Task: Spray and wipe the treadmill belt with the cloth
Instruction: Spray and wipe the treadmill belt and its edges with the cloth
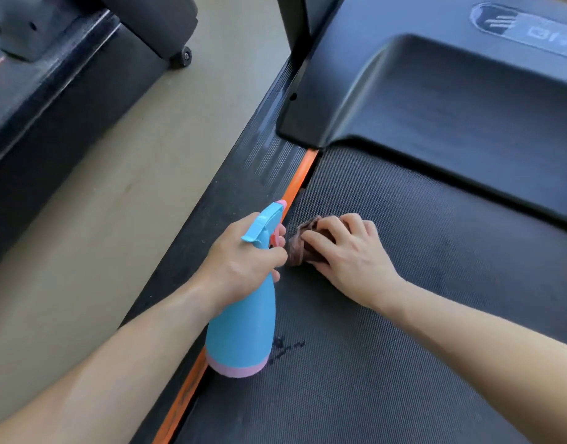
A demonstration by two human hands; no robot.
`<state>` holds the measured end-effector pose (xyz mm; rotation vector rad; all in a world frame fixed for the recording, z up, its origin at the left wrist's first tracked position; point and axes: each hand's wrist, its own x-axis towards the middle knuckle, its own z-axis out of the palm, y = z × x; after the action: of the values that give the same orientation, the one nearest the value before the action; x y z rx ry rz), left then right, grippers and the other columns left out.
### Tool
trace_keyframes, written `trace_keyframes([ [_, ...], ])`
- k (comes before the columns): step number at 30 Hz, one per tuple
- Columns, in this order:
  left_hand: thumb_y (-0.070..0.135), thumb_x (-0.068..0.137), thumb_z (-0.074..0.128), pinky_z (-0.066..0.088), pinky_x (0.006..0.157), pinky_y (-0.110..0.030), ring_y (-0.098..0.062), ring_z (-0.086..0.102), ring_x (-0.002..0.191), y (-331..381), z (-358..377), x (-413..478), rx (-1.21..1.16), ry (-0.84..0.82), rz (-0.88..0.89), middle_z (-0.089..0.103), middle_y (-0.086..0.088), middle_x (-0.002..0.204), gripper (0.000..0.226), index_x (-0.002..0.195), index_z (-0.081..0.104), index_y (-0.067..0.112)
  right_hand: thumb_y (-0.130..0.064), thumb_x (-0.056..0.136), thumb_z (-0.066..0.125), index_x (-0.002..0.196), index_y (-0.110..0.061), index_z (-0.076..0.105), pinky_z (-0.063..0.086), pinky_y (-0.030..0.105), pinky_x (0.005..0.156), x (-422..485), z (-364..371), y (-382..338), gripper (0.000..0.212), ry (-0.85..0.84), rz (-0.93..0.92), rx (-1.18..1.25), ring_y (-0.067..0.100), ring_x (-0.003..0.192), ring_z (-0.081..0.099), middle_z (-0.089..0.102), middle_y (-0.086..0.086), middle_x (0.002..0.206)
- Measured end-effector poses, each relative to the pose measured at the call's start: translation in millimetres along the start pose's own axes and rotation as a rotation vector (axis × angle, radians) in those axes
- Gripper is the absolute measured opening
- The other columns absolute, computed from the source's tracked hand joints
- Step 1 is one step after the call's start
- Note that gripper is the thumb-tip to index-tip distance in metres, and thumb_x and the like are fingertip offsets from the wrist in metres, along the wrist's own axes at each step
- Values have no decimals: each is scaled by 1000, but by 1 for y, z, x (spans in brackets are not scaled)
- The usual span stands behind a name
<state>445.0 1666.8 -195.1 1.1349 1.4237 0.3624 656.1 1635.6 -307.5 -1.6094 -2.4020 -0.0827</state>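
My left hand (pixel 243 261) grips the smooth blue spray bottle (pixel 243 328); my right hand (pixel 346 251) presses, fingers seemingly curled, a crumpled brown cloth (pixel 303 243) on the textured belt (pixel 404 315) at frame centre.

- A dark grey, fine-textured rubber treadmill belt (pixel 420 283) runs alongside a narrow orange edge strip (pixel 299 181).
- A crumpled brown cloth (pixel 299 251) lies on the belt, just beside the strip.
- Small dark blotches (pixel 287 346) mark the belt surface, near the strip.

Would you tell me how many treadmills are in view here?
2. The near treadmill fills the centre and right; the other treadmill stands upper left, across the floor. More may be out of frame.
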Motion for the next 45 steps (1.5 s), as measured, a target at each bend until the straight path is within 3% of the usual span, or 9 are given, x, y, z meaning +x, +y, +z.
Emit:
trace_keyframes([
  [6,0,87,60,53,60,-18,-17,63,68,7,14,7,28,-20,65,70,-7,111,50,105,67,47,-46,88,62,123,-28,63,48,48,74,66,1,50,39,-8,376,-36,39,99,52,58,6,117],
  [13,-1,87,62,54,61,-17,-20,70,70,18,31,12,51,-51,114,71,1,105,61,109,65,56,-47,88,50,116,-24,64,42,45,72,-23,-14,-1,39,-52,143,8,35,94,53,59,6,115],
  [19,-7,88,59,57,61,-19,-15,63,73,30,75,14,99,-173,132,67,5,99,58,103,65,49,-46,88,55,125,-27,60,48,47,75,-108,-46,15,42,-130,213,58,34,100,52,58,5,121],
  [23,13,73,68,65,72,-37,-20,70,71,43,114,8,209,-252,108,72,4,99,27,97,71,25,-45,89,59,127,-27,58,48,46,76,-171,-75,30,42,-169,258,37,34,98,54,57,5,122],
  [29,11,71,68,66,75,-41,-19,69,66,47,158,-1,345,-382,112,70,1,96,46,117,70,16,-50,90,53,125,-27,57,51,48,74,-235,-101,26,42,-121,510,68,35,97,53,56,5,118],
  [34,2,78,67,63,67,-35,-16,64,63,41,169,-8,444,-456,93,67,-4,99,44,122,68,9,-52,87,50,123,-28,58,49,44,70,-246,-98,-12,44,-167,500,80,32,94,53,58,3,116],
  [37,19,62,64,65,79,-49,-19,69,62,41,169,-13,475,-425,99,70,0,88,41,102,70,10,-53,87,49,123,-29,57,50,43,70,-240,-95,-24,45,-190,521,102,31,94,52,57,2,116],
  [41,20,75,71,62,82,-41,-20,76,64,39,166,-16,622,-377,146,69,2,71,13,86,64,19,-54,88,50,123,-29,57,52,46,73,-227,-90,-16,44,-179,570,114,32,95,53,56,2,116],
  [45,22,68,65,63,84,-48,-19,73,62,37,153,-16,535,-406,116,74,-3,94,36,103,70,15,-52,88,53,126,-29,57,52,47,75,-209,-85,1,44,-99,623,108,33,97,52,55,2,116],
])
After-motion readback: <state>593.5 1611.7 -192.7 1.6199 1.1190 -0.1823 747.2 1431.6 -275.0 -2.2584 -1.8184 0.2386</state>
